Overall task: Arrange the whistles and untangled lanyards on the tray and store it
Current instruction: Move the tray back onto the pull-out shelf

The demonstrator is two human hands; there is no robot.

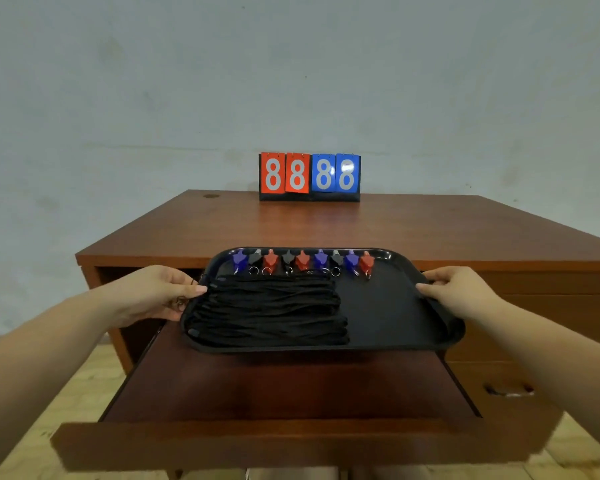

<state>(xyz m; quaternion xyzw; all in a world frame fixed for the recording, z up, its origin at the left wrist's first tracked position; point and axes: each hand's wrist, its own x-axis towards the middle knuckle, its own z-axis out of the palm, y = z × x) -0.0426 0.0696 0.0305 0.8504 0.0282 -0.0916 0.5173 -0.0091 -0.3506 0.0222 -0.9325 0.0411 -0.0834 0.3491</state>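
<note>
A black tray (392, 306) hangs over the open drawer (284, 386) of a wooden desk, its far edge near the desk front. Along the tray's far side lies a row of several whistles (303, 260) in blue, black and red, each with a small ring. Black lanyards (271, 311) lie bundled in straight lengths across the tray's left half. My left hand (156, 292) grips the tray's left rim, thumb on top. My right hand (458, 291) grips the right rim the same way.
A flip scoreboard (309, 176) showing red and blue 8s stands at the back of the desk top (326, 223). To the right the desk has closed drawers with a handle (508, 389). The drawer's front panel (257, 445) is nearest me.
</note>
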